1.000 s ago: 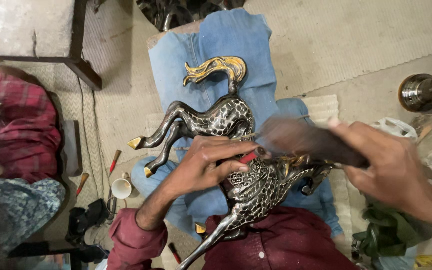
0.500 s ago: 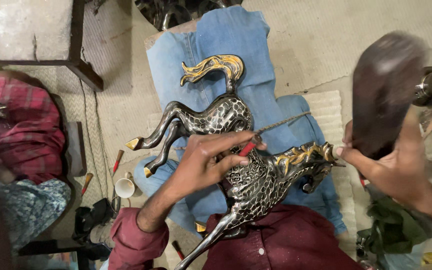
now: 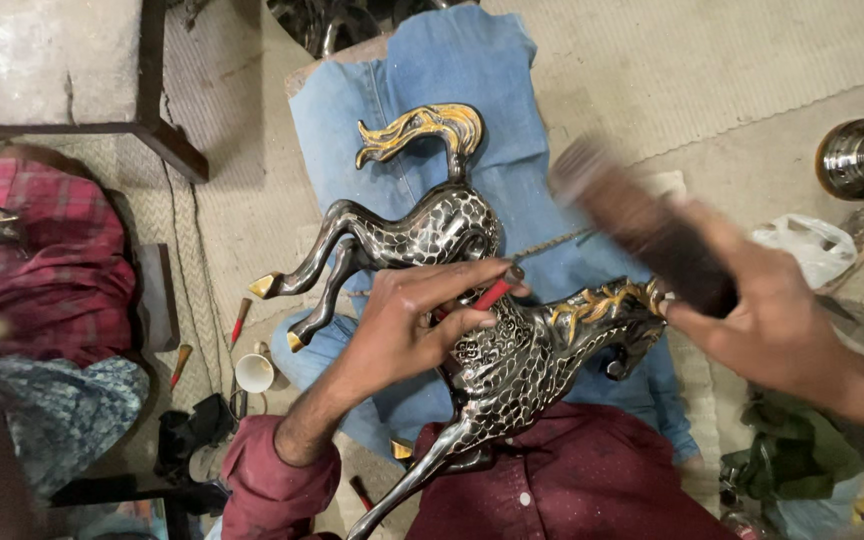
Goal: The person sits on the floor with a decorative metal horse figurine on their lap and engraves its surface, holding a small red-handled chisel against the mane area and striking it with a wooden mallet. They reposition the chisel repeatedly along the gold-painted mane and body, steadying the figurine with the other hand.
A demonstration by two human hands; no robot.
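A dark metal horse statue (image 3: 452, 300) with a gold tail, mane and hooves lies across my lap on blue denim cloth (image 3: 452, 90). My left hand (image 3: 412, 320) rests on the horse's body and pinches a thin red-handled tool (image 3: 497, 290) whose metal tip points toward the upper right. My right hand (image 3: 762, 320) grips a dark wooden mallet (image 3: 642, 230), blurred with motion, its head above the horse's neck and near the tool's end.
A person in a red checked shirt (image 3: 52, 270) sits at the left. A white cup (image 3: 252, 372) and small red-handled tools (image 3: 240, 320) lie on the woven mat. A dark table leg (image 3: 167, 140) stands upper left, a shiny metal vessel (image 3: 852, 160) and a white plastic bag (image 3: 802, 245) at right.
The mallet was low over the horse a second ago, swung up to the right half a second ago, and has now come back down toward the tool. My left hand stays put.
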